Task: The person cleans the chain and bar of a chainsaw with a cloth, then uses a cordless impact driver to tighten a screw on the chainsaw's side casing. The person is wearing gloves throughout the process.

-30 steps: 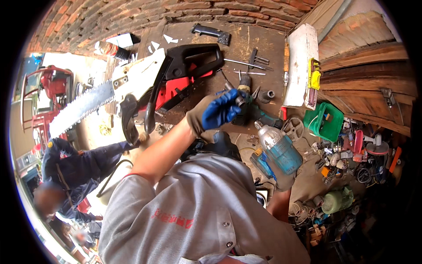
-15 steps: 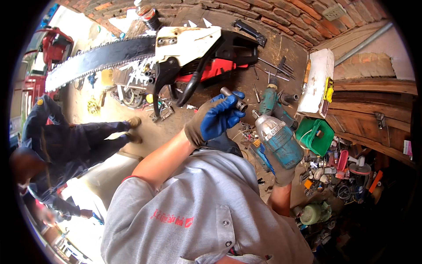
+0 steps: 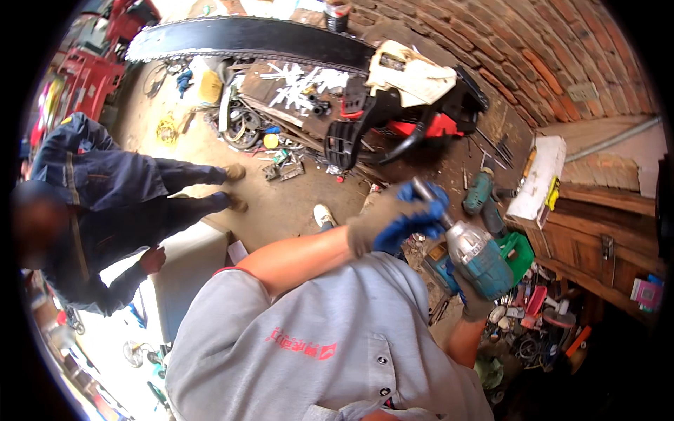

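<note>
My left hand (image 3: 404,217), in a blue and grey-brown glove, is closed around a long metal socket (image 3: 423,188). The socket's lower end meets the nose of a teal and silver cordless impact wrench (image 3: 484,263); I cannot tell whether it is seated. Gloved too, my right hand (image 3: 476,303) grips the wrench from below, its fingers partly hidden by the tool. Beyond my hands, a large chainsaw (image 3: 411,74) with a cream cover and red and black body lies on the workbench (image 3: 502,116), its long bar (image 3: 260,38) reaching left.
A teal drill (image 3: 479,191) lies on the bench near a white box (image 3: 537,179). The green bin (image 3: 518,254) stands right of the wrench, with scattered parts below. At left stands another person (image 3: 119,175) in dark workwear. A brick wall (image 3: 562,59) rises behind.
My left hand has brought the socket from apart to the wrench's nose. The view has shifted, so the chainsaw and bench appear further right.
</note>
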`<action>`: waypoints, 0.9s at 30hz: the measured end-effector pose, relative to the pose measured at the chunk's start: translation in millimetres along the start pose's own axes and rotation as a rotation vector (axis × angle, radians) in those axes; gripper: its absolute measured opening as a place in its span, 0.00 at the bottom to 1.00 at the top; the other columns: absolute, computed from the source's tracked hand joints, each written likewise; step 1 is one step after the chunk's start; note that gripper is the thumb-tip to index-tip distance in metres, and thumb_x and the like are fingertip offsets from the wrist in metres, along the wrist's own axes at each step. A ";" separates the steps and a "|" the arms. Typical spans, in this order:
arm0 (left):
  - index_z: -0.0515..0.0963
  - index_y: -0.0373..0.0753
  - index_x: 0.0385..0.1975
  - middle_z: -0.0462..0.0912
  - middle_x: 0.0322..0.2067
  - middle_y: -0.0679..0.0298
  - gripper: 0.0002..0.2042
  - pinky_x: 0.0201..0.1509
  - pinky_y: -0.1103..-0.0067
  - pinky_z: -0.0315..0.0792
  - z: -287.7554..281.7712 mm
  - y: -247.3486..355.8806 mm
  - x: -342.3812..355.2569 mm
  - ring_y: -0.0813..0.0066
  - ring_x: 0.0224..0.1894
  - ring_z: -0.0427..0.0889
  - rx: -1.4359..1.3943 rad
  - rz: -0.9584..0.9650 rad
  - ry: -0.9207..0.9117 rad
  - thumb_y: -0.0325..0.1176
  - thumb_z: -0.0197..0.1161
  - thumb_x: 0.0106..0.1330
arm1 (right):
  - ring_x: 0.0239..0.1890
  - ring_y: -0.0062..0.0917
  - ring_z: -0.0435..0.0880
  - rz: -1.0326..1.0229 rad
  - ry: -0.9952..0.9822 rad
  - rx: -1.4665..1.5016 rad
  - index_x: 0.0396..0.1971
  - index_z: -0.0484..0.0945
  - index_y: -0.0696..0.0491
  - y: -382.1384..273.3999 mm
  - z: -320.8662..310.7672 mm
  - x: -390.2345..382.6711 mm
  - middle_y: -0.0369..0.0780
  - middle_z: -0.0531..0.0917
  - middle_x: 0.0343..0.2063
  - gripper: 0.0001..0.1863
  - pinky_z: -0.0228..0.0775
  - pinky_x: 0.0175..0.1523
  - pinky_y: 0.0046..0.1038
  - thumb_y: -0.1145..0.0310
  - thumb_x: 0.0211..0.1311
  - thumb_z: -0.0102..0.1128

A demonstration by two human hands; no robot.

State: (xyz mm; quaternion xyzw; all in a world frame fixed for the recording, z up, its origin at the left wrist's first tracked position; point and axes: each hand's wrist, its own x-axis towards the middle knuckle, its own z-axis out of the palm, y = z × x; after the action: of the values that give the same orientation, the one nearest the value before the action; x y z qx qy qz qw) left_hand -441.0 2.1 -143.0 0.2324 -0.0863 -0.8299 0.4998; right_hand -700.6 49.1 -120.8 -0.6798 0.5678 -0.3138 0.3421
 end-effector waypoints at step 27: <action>0.73 0.35 0.52 0.82 0.41 0.63 0.17 0.43 0.83 0.76 15.9 21.7 12.3 0.81 0.40 0.81 0.411 0.316 0.231 0.29 0.63 0.64 | 0.50 0.29 0.80 0.083 0.027 0.403 0.54 0.73 0.64 -4.4 -11.9 71.2 0.44 0.81 0.49 0.34 0.72 0.56 0.29 0.86 0.41 0.71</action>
State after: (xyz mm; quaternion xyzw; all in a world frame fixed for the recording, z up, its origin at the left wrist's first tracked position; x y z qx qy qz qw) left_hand -436.2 -20.5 -124.6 0.4056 -0.2306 -0.6748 0.5718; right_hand -696.5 -21.9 -107.7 -0.5693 0.5254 -0.4158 0.4764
